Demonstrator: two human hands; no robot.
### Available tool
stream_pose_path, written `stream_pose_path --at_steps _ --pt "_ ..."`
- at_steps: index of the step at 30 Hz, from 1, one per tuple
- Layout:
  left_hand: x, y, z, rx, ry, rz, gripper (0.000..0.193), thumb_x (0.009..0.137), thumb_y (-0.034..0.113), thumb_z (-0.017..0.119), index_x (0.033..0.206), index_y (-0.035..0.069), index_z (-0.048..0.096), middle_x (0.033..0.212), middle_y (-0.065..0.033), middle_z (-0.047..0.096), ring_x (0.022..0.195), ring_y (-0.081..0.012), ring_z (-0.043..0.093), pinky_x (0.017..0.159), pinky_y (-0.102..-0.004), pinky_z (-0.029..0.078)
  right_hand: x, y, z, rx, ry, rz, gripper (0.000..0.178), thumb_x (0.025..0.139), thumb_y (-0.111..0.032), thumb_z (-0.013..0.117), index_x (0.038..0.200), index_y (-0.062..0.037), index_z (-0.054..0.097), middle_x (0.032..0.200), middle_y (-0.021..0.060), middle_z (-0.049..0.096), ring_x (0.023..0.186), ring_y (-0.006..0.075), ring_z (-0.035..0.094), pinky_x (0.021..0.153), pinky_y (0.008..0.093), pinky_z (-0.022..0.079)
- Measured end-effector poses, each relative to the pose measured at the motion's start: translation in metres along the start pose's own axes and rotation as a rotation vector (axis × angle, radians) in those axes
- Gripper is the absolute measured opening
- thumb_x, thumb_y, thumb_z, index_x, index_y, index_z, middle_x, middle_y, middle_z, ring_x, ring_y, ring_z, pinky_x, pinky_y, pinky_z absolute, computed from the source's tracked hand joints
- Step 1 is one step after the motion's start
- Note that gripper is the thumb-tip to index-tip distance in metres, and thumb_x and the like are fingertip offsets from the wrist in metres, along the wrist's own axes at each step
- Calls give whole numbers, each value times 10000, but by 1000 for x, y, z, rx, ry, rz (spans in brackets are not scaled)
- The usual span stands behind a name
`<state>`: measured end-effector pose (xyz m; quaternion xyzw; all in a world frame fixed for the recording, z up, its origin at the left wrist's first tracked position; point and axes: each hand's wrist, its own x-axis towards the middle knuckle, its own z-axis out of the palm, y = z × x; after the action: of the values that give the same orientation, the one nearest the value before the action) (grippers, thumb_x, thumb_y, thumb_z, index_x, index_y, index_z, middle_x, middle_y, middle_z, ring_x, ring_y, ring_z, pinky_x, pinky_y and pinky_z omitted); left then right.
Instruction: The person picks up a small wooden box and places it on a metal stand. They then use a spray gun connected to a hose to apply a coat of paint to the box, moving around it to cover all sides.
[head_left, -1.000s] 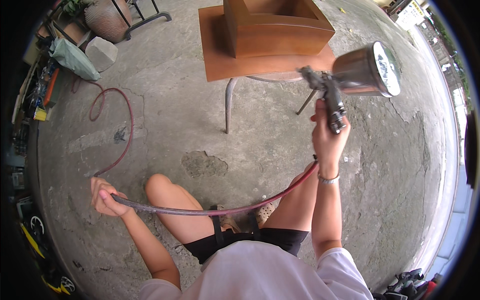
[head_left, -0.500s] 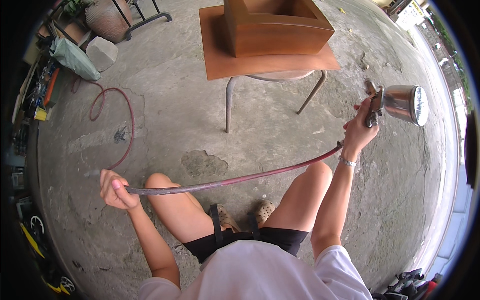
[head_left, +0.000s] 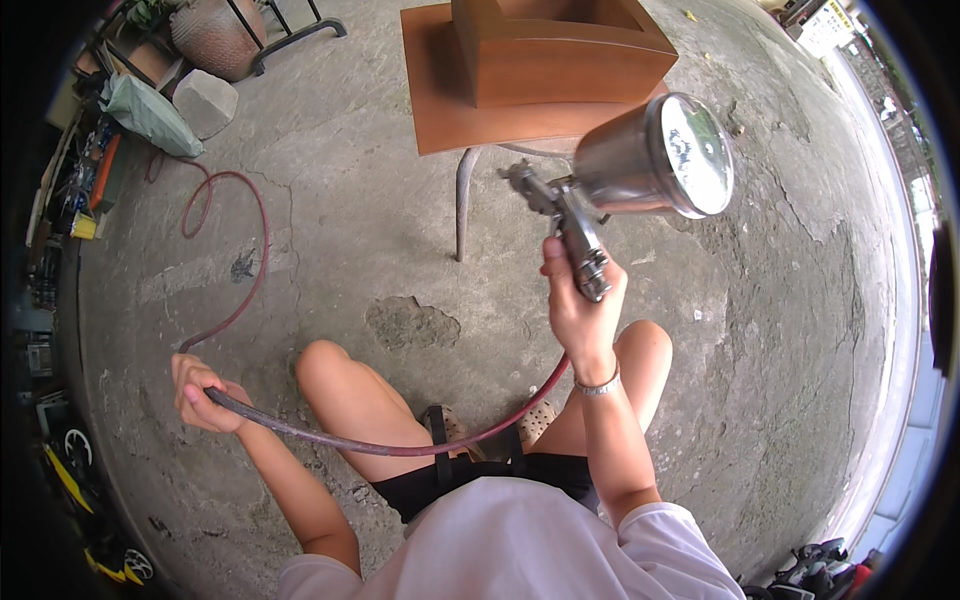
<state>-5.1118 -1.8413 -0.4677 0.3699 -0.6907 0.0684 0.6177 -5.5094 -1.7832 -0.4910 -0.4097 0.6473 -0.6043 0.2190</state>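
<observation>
My right hand is wrapped round the handle of a metal spray gun. A shiny silver paint cup with a round lid sits on the gun, tilted to the right. From below that hand a dark red air hose sags across my lap to my left hand, whose fingers are closed on it. Beyond the gun, a brown open box-like piece rests on a flat brown board. Both stand on a metal-legged stool, partly hidden by the gun and cup.
More hose curls over the cracked concrete floor to the left. At the far left are a greenish bag, a concrete block, a large clay pot and a black metal frame. Assorted items line the left edge.
My right hand has brought the spray gun leftward and closer, in front of the stool. The hose now sags more between my hands, and my left hand has shifted slightly left.
</observation>
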Motion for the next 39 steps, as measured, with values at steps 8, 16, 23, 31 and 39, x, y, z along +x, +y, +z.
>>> stream_pose_path --at_steps 8,16,23,31,39 --pt "-2 -1 1 -22 -11 -21 466 980 266 387 546 104 346 506 -33 304 517 -179 313 552 -350 224 -11 -29 4 23 -255 14 166 893 -152 782 894 -19 683 663 78 629 540 169 586 549 306 466" --pt "-2 10 20 41 -40 22 441 948 230 415 533 96 352 504 -42 320 504 -187 331 534 -350 211 30 8 -30 -185 91 2 241 936 -212 756 883 7 673 597 46 572 562 84 468 521 291 407" --pt "-8 21 38 42 -57 11 406 901 181 451 522 74 352 495 -60 330 487 -203 345 519 -356 218 75 43 -85 -289 288 -86 299 964 -262 732 923 33 711 639 32 628 617 61 560 561 264 443" --pt "-13 30 47 24 -152 46 392 901 157 464 527 68 386 488 -51 346 457 -195 342 514 -356 225 111 60 -139 -559 545 -70 331 994 -308 681 920 10 738 670 57 691 562 106 632 514 278 456" --pt "-15 24 40 13 -98 30 394 905 163 455 533 72 360 500 -54 329 476 -198 329 522 -357 222 91 49 -122 -304 456 27 331 1007 -309 664 893 -6 730 640 33 662 488 67 564 435 256 385"
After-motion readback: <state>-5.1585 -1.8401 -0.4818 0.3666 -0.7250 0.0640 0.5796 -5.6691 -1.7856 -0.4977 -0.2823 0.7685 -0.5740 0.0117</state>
